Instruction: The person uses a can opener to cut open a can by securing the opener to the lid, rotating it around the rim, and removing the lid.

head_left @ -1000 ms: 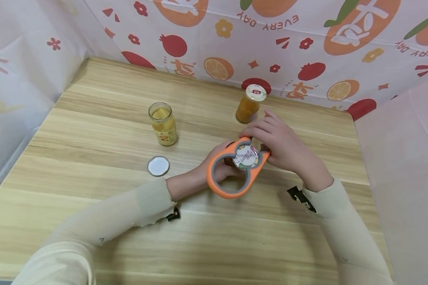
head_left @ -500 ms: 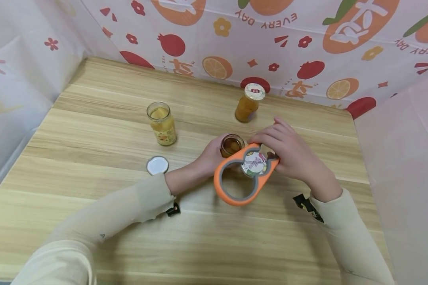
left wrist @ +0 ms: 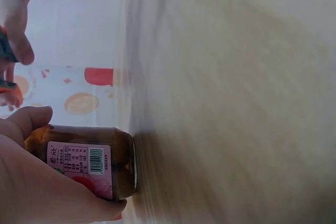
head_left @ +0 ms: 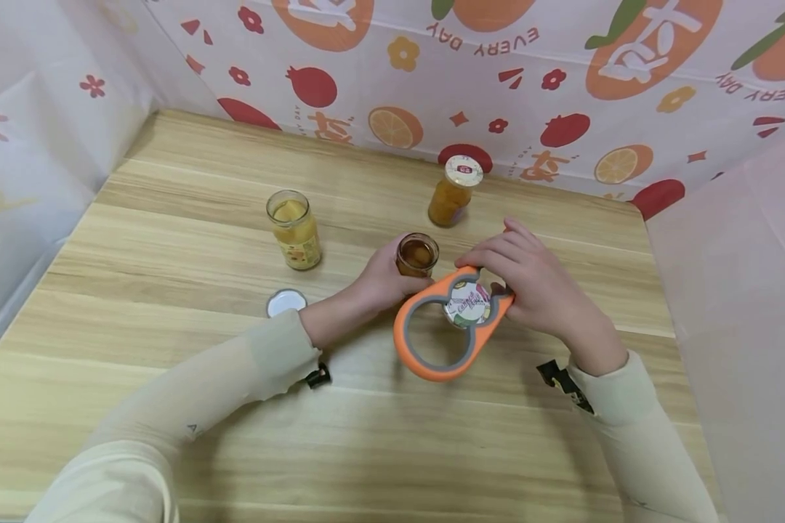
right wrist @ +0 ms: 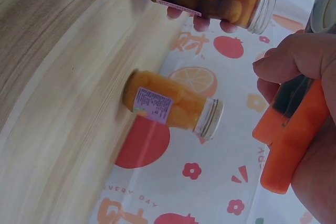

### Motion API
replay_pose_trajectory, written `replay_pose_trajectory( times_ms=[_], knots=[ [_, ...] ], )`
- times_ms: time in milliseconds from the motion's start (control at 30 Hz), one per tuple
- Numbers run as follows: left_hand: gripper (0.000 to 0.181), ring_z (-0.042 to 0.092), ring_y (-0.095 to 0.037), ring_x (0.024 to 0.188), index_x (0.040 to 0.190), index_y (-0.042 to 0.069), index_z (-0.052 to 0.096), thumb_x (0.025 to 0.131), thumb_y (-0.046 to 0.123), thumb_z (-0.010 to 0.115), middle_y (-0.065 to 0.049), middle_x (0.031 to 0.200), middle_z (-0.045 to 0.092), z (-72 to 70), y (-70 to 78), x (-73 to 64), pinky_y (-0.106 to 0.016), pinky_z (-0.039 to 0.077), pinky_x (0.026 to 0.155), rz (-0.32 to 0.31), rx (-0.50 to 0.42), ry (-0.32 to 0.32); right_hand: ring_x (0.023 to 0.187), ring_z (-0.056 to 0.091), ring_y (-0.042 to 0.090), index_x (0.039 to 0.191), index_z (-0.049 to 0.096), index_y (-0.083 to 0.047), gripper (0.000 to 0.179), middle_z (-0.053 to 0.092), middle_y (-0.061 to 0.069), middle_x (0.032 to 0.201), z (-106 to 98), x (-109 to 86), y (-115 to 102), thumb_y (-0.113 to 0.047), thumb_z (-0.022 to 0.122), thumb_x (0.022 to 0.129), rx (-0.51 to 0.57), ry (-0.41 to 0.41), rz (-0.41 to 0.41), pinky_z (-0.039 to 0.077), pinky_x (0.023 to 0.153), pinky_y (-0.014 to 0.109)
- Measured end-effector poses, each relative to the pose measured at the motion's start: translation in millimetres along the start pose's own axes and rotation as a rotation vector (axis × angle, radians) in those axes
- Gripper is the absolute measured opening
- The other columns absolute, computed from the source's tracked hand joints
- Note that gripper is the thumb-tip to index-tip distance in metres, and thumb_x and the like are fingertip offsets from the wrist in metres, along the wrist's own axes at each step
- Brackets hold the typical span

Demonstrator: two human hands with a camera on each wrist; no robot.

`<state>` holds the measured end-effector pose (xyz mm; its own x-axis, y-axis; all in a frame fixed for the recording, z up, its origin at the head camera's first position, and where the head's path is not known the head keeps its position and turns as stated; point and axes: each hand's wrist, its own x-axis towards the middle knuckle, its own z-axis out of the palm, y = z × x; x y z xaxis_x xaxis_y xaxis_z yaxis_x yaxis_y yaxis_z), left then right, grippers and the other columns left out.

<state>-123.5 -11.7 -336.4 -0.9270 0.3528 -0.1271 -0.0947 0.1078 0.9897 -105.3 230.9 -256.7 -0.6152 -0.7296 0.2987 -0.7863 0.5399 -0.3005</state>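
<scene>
My left hand (head_left: 382,280) grips an uncapped glass jar (head_left: 416,258) of dark amber liquid and round fruit. Its pink label (left wrist: 79,166) with a barcode shows in the left wrist view, where the jar's base is close to the wooden table. To the right, my right hand (head_left: 536,283) holds an orange jar opener (head_left: 403,341) with grey-lined openings by its handles. A printed white lid (head_left: 469,303) sits in the opener's smaller opening, apart from the jar's mouth. In the right wrist view the orange handles (right wrist: 296,135) lie inside the curled right hand.
An uncapped jar of yellow fruit (head_left: 297,240) stands on the left of the table (head_left: 340,450). Near my left sleeve lies a loose white lid (head_left: 286,301). A capped jar of orange fruit (head_left: 451,200) stands at the back, before a fruit-printed curtain (head_left: 392,80).
The opener has come off the jar with the lid in it and moved right and nearer. The jar's mouth is now uncovered, and my left hand has shifted it slightly left and away.
</scene>
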Motion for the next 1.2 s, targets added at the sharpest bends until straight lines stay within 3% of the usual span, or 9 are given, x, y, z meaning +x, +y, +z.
replay_pose_trajectory(
  times_ms=[500, 867, 1200],
  knots=[
    [0.068, 0.055, -0.020, 0.120, 0.134, 0.011, 0.052, 0.076, 0.003, 0.085, -0.006, 0.126, 0.061, -9.0, 0.5, 13.8, -0.038, 0.041, 0.108, -0.019, 0.022, 0.049, 0.111, 0.058, 0.021, 0.117, 0.069, -0.017, 0.046, 0.069, -0.001, 0.114, 7, -11.5, 1, 0.003, 0.070, 0.076, 0.013, 0.014, 0.017, 0.019, 0.121, 0.054],
    [0.063, 0.054, -0.020, 0.120, 0.132, 0.010, 0.053, 0.077, 0.001, 0.083, -0.008, 0.127, 0.060, -13.4, 1.6, 25.0, -0.039, 0.041, 0.108, -0.017, -0.006, 0.064, 0.111, 0.058, 0.019, 0.119, 0.069, -0.018, 0.047, 0.069, -0.003, 0.115, 14, -15.6, 3, 0.000, 0.067, 0.076, 0.023, 0.008, 0.036, 0.018, 0.121, 0.053],
    [0.061, 0.055, -0.021, 0.117, 0.131, 0.010, 0.054, 0.077, -0.001, 0.082, -0.008, 0.124, 0.061, -15.4, 1.3, 29.3, -0.039, 0.042, 0.105, -0.009, -0.004, 0.077, 0.113, 0.058, 0.020, 0.119, 0.068, -0.019, 0.046, 0.070, -0.003, 0.116, 17, -16.9, 6, -0.002, 0.074, 0.076, 0.024, -0.009, 0.053, 0.017, 0.122, 0.053]
  ],
)
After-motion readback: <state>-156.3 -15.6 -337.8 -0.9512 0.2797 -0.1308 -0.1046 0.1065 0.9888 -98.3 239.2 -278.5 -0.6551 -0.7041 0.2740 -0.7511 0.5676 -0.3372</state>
